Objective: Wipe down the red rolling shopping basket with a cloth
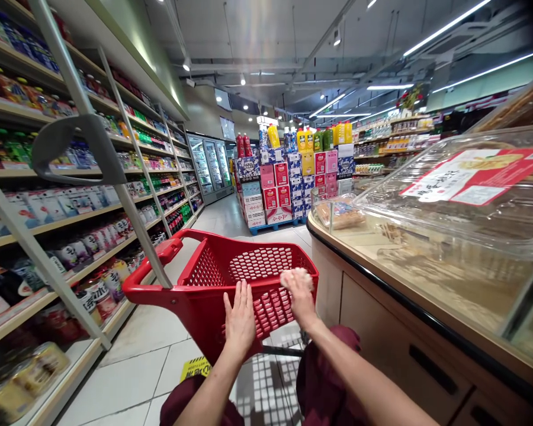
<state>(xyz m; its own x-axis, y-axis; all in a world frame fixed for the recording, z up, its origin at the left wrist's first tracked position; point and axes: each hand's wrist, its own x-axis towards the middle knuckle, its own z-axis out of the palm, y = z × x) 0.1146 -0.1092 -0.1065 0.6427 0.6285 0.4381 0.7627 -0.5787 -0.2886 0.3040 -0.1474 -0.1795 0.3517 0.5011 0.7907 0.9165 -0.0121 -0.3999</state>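
A red plastic rolling shopping basket stands in front of me, with perforated sides and a grey pull handle raised at its left end. The inside that shows holds nothing I can see. My left hand is at the basket's near side, fingers straight and fingertips by the rim; it grips nothing. My right hand is at the same rim farther right, near the basket's right end. Its fingers are smeared by motion, so whether they hold the rim is unclear.
Drink shelves line the left. A display counter with clear packed food trays runs along the right. Ahead stands a stack of drink cartons topped with bottles. Glass-door fridges are behind. A yellow wet-floor marker lies below the basket.
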